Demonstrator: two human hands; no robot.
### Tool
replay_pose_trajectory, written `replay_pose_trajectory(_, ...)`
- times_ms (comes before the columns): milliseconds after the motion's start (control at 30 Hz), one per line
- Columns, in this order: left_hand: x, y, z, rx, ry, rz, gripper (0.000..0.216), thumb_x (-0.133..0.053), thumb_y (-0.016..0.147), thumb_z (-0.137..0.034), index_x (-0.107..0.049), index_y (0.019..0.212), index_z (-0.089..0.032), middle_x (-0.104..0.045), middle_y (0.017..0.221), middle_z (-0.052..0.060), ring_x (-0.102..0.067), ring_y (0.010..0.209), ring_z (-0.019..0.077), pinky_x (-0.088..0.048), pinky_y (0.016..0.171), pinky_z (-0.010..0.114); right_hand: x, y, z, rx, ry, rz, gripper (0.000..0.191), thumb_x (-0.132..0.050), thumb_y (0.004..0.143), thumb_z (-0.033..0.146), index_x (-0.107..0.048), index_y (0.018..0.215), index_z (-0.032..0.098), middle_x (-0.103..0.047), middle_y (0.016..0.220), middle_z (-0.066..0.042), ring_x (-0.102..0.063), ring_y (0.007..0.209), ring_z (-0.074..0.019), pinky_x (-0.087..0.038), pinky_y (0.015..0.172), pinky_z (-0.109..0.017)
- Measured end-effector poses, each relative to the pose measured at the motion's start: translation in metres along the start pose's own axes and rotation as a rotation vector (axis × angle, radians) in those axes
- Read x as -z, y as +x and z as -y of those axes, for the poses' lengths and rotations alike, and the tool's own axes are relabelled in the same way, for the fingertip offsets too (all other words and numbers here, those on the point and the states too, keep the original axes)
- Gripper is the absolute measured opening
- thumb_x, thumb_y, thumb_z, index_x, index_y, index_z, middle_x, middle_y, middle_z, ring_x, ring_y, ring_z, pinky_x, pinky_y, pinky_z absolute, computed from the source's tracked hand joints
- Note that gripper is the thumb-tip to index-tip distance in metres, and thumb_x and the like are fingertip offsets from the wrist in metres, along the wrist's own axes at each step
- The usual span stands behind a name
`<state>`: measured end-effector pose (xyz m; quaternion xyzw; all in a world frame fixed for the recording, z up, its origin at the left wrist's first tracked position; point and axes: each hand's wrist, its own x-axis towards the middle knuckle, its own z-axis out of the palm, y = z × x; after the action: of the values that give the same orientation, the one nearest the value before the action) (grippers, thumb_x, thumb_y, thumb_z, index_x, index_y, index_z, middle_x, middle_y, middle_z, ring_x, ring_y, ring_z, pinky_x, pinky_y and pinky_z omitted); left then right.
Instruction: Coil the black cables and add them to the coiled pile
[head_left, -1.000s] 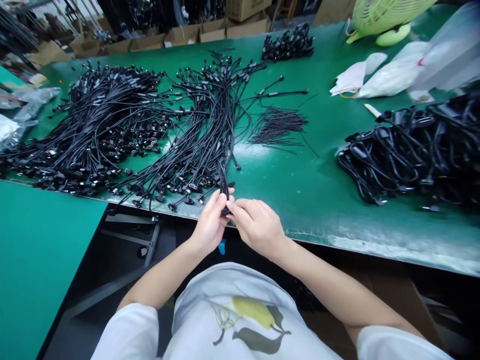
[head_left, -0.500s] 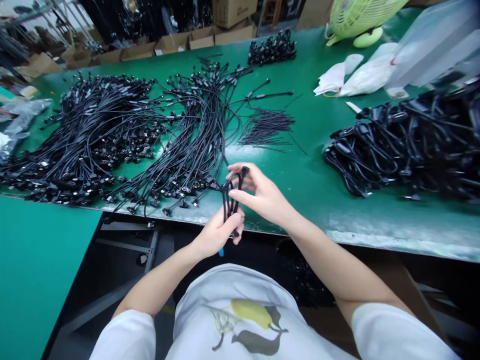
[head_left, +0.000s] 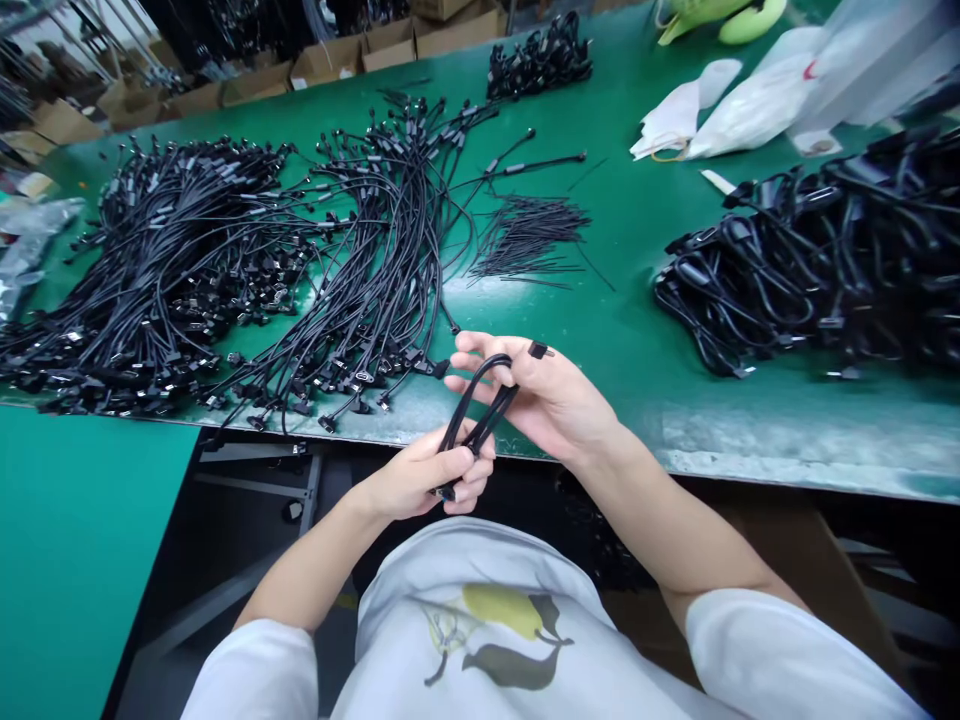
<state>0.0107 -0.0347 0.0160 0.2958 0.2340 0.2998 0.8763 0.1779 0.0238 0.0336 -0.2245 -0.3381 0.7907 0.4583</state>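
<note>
A black cable (head_left: 459,418), folded into loops, is held between my two hands over the table's front edge. My left hand (head_left: 433,468) is closed round the lower part of the loops, and a connector pokes out below its fingers. My right hand (head_left: 551,395) grips the upper end of the loops between thumb and fingers. A small black connector (head_left: 538,350) shows above that thumb. Just beyond my hands lies a spread of straight black cables (head_left: 397,250) with plugs on their ends. Thin black ties (head_left: 531,235) lie in a small heap behind my right hand.
A large pile of black cables (head_left: 172,250) covers the table's left part. Coiled cables (head_left: 817,260) are heaped on the right, and another small bundle (head_left: 540,60) sits at the back. White plastic bags (head_left: 750,115) lie at the back right. Cardboard boxes (head_left: 326,62) line the far edge.
My right hand has turned and moved slightly right, drawing the cable loops into a slanted, more open shape. The left hand has lowered a little and still grips the cable.
</note>
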Motion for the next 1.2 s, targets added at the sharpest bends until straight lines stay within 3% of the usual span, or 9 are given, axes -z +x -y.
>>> replay_pose_trajectory(100,0.000,0.003,0.000,0.003,-0.001,-0.063,0.034,-0.073,0.079,-0.041,-0.054,0.092,-0.016,-0.038,0.064,-0.005,-0.036,0.054,0.0065,-0.031,0.046,0.017,-0.007,0.002,-0.006,0.016,-0.017,-0.026,0.041,-0.073,0.076,0.054,-0.054,0.078,0.017,-0.059,0.080,-0.001,-0.059,0.069,-0.0090,-0.055,0.070,-0.026)
replay_pose_trajectory(267,0.004,0.012,0.005,-0.031,0.140,-0.123,0.045,-0.070,0.077,-0.055,-0.055,0.091,-0.015,-0.042,0.064,-0.004,-0.042,0.058,0.0091,-0.044,0.057,0.023,-0.015,0.010,-0.013,0.048,-0.108,-0.124,0.051,-0.065,0.078,0.064,-0.040,0.076,0.020,-0.037,0.061,0.009,-0.032,0.040,-0.0009,-0.031,0.037,-0.014)
replay_pose_trajectory(567,0.009,0.027,0.001,-0.016,0.155,-0.191,0.042,-0.077,0.073,-0.050,-0.057,0.084,-0.015,-0.063,0.079,0.003,-0.065,0.074,0.0152,-0.052,0.078,0.032,-0.011,0.014,-0.018,0.077,-0.304,-0.174,0.044,-0.060,0.083,0.061,-0.039,0.080,0.023,-0.041,0.058,0.009,-0.033,0.033,-0.0019,-0.025,0.028,-0.013)
replay_pose_trajectory(733,0.012,0.030,-0.003,0.053,0.139,-0.027,0.036,-0.071,0.080,-0.047,-0.059,0.089,-0.014,-0.053,0.057,-0.006,-0.049,0.050,0.0066,-0.054,0.079,0.034,-0.005,0.016,-0.018,0.025,-0.336,-0.145,0.044,-0.056,0.086,0.062,-0.038,0.079,0.023,-0.039,0.048,0.011,-0.033,0.028,-0.0048,-0.022,0.025,-0.014)
replay_pose_trajectory(833,0.012,0.032,0.000,0.027,0.097,-0.122,0.036,-0.070,0.081,-0.047,-0.059,0.087,-0.013,-0.044,0.057,-0.008,-0.037,0.048,0.0037,-0.054,0.071,0.029,0.008,0.019,-0.017,0.069,-0.391,-0.192,0.043,-0.053,0.087,0.063,-0.039,0.082,0.022,-0.048,0.059,0.007,-0.048,0.040,-0.0066,-0.038,0.035,-0.016)
replay_pose_trajectory(900,0.014,0.035,-0.001,-0.076,0.050,-0.265,0.035,-0.070,0.082,-0.046,-0.057,0.080,-0.014,-0.041,0.058,-0.008,-0.035,0.048,0.0037,-0.050,0.062,0.023,0.019,0.016,-0.018,0.247,-0.528,-0.273,0.043,-0.058,0.084,0.062,-0.044,0.092,0.022,-0.058,0.085,0.000,-0.063,0.068,-0.0104,-0.055,0.060,-0.023)
replay_pose_trajectory(1000,0.018,0.042,-0.007,-0.297,-0.078,-0.483,0.032,-0.068,0.085,-0.042,-0.052,0.077,-0.016,-0.038,0.058,-0.008,-0.035,0.049,0.0038,-0.045,0.058,0.018,0.030,0.004,-0.027,0.545,-0.959,-0.230,0.062,-0.071,0.074,0.060,-0.048,0.119,0.023,-0.050,0.129,-0.012,-0.055,0.118,-0.0239,-0.050,0.099,-0.042)
replay_pose_trajectory(1100,0.020,0.049,-0.012,-0.364,-0.149,-0.577,0.029,-0.064,0.088,-0.040,-0.053,0.077,-0.016,-0.039,0.060,-0.007,-0.038,0.050,0.0041,-0.039,0.051,0.015,0.030,-0.009,-0.046,0.667,-1.319,0.001,0.049,-0.068,0.082,0.048,-0.055,0.122,0.022,-0.048,0.135,-0.016,-0.047,0.128,-0.0292,-0.044,0.103,-0.050)
replay_pose_trajectory(1200,0.015,0.053,-0.011,-0.332,-0.153,-0.622,0.030,-0.066,0.086,-0.041,-0.054,0.078,-0.015,-0.041,0.063,-0.005,-0.039,0.051,0.0042,-0.027,0.042,0.015,0.025,-0.013,-0.067,0.714,-1.394,-0.043,0.018,-0.058,0.091,0.029,-0.065,0.107,0.022,-0.058,0.122,-0.012,-0.054,0.117,-0.0255,-0.047,0.097,-0.049)
